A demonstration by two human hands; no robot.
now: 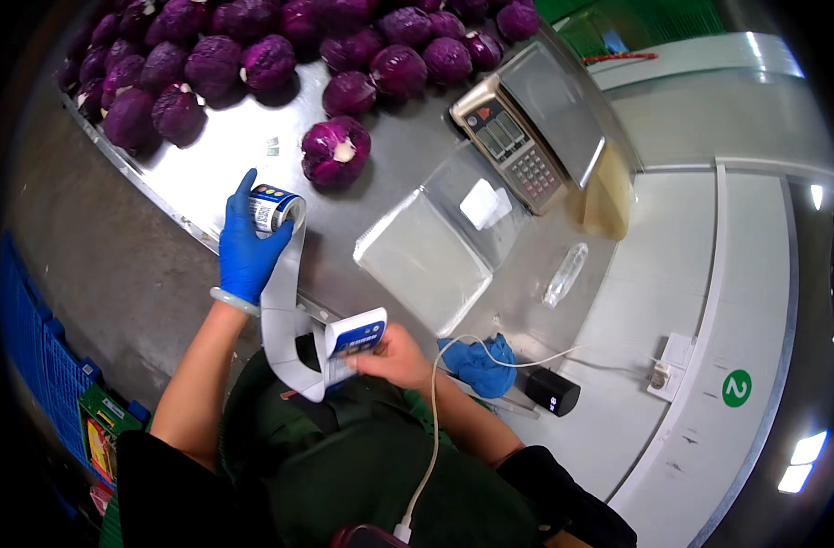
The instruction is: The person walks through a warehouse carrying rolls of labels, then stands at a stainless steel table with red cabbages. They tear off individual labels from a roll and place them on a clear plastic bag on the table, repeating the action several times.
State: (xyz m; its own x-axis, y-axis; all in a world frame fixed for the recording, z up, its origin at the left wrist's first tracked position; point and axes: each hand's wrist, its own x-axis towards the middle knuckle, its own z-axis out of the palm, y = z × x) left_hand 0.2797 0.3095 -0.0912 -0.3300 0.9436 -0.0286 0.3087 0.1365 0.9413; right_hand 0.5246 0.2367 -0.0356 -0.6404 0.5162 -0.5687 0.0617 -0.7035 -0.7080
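Note:
My left hand (247, 240), in a blue glove, grips a roll of printed labels (271, 207) above the near edge of the steel table. From that roll a strip of label backing (281, 301) loops down towards my body. The bare fingers of my right hand (393, 356) pinch the strip's other end, where a blue-and-white label (355, 339) faces up. One red cabbage (336, 152) sits apart, just beyond the roll. A stack of clear plastic bags (423, 264) lies to the right of my hands.
Many red cabbages (215, 65) crowd the far side of the steel table (396, 185). A digital scale (509, 147) stands at the right. Nearer lie a crumpled blue glove (482, 363) and a black box-shaped object (552, 392). A white charging cable (436, 425) runs from a wall socket across my right forearm.

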